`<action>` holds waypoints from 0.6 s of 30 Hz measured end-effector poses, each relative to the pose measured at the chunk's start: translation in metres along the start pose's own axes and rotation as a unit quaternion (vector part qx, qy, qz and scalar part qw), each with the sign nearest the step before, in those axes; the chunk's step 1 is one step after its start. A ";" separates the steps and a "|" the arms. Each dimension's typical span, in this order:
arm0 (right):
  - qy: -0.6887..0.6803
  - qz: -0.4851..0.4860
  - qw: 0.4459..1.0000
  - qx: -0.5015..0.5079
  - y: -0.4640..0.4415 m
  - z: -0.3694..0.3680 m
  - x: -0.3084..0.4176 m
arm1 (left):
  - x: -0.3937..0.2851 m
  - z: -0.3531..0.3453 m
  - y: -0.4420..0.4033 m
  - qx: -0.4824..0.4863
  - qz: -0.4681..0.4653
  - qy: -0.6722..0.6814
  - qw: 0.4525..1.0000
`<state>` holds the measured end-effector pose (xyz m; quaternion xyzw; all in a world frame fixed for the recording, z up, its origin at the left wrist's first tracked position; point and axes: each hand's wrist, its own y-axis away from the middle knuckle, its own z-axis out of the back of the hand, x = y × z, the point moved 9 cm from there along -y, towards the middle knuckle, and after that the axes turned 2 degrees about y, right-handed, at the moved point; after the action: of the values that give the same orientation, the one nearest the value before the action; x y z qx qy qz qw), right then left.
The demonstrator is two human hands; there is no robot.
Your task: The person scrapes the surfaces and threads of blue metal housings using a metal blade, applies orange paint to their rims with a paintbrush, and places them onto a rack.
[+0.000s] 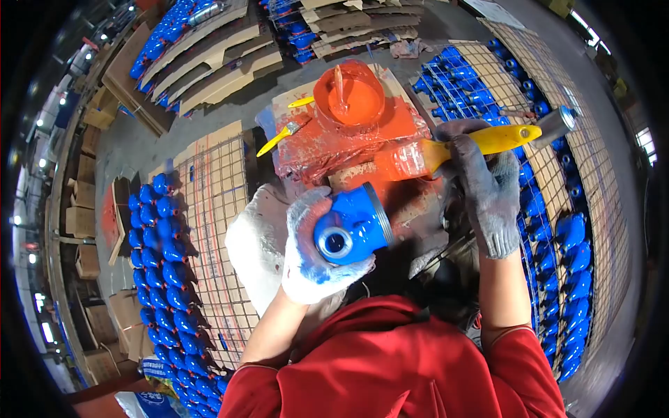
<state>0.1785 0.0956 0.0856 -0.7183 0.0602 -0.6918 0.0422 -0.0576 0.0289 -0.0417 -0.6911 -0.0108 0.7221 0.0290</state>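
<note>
My left hand [310, 261], in a white glove stained blue, is wrapped round a glossy blue pipe fitting [357, 221]. The fitting's round bore faces me, and a threaded end points right. In a grey glove, my right hand [486, 188] grips a paintbrush [498, 138] by its yellow handle. Its wide bristles are coated in orange-red paint and hang just above and right of the fitting, apart from it as far as I can see. Ahead stands a round tub of orange-red paint [364, 101] with a stick or handle upright in it.
A paint-smeared stand [327, 143] holds the tub and a smaller yellow-handled brush [282, 136]. Rows of blue fittings [164, 258] line a wire rack [219, 188] at left. More blue fittings [573, 279] lie on racks at right. Stacked cardboard sheets [223, 63] stand at the back.
</note>
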 end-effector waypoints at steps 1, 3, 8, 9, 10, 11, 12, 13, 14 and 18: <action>-0.001 -0.002 1.000 -0.002 0.006 -0.002 0.004 | -0.021 -0.005 0.004 0.004 -0.091 -0.057 0.994; 0.025 0.025 0.999 0.002 0.015 -0.005 0.013 | -0.058 -0.023 0.021 0.013 -0.270 -0.166 0.948; 0.101 -0.006 0.993 0.054 0.026 -0.003 0.014 | -0.056 -0.034 0.029 0.024 -0.255 -0.177 0.950; 0.101 -0.007 0.993 0.053 0.028 -0.002 0.014 | -0.061 -0.036 0.029 0.022 -0.272 -0.189 0.943; 0.094 0.014 0.993 0.065 0.030 -0.004 0.017 | -0.066 -0.038 0.029 0.019 -0.288 -0.202 0.936; 0.086 0.035 0.993 0.078 0.032 -0.007 0.021 | -0.070 -0.040 0.027 0.019 -0.288 -0.203 0.936; 0.085 0.034 0.993 0.079 0.034 -0.006 0.023 | -0.077 -0.042 0.027 0.013 -0.304 -0.217 0.927; 0.099 0.001 0.992 0.074 0.037 -0.003 0.022 | -0.082 -0.043 0.028 0.006 -0.319 -0.232 0.919; 0.114 -0.033 0.991 0.069 0.040 -0.001 0.018 | -0.082 -0.044 0.025 0.011 -0.299 -0.243 0.923; 0.066 0.072 0.995 0.032 0.048 0.000 0.031 | -0.069 -0.036 0.013 -0.022 -0.234 -0.186 0.954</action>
<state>0.1779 0.0432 0.1092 -0.6627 0.0925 -0.7348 0.1112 -0.0185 0.0107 0.0250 -0.5235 -0.1931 0.8103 0.1790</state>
